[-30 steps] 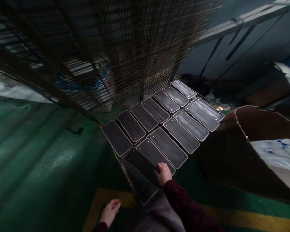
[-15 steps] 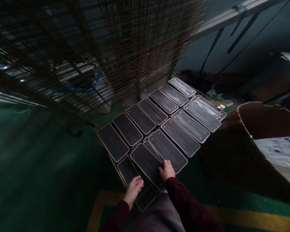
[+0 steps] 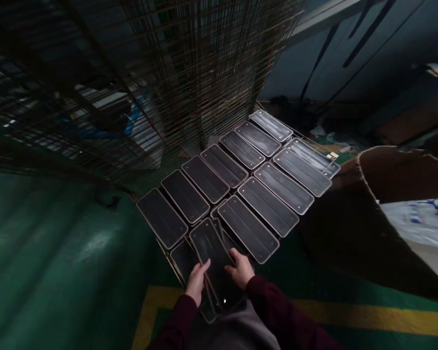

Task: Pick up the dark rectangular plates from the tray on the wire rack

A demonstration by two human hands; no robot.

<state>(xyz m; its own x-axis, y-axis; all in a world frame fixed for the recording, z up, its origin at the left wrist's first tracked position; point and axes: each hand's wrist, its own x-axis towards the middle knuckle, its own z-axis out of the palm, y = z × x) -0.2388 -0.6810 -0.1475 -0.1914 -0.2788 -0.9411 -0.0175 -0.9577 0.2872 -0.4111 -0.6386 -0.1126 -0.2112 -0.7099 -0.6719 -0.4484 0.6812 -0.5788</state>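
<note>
A dark rectangular panel [image 3: 217, 257] with rounded corners and a pale rim lies at a slant between my hands, near my body. My left hand [image 3: 196, 283] is closed on its left edge, thumb on top. On its right edge my right hand [image 3: 240, 270] is closed, with the fingers below hidden. Beneath the held panel, other panels of the same kind show in part. Several more panels [image 3: 268, 206] lie in two rows on a wire rack [image 3: 168, 260], stretching away to the upper right.
Tall stacks of wire racks [image 3: 219, 63] rise behind the panels. To the right stands a large brown drum-like container [image 3: 336, 228] with white plastic sheeting [image 3: 416, 221] inside. A yellow line [image 3: 336, 313] crosses the green floor [image 3: 95, 287].
My left hand has taken hold of the panel's left edge. The panel has turned and come closer to my body, while my right hand has shifted slightly left and down with it.
</note>
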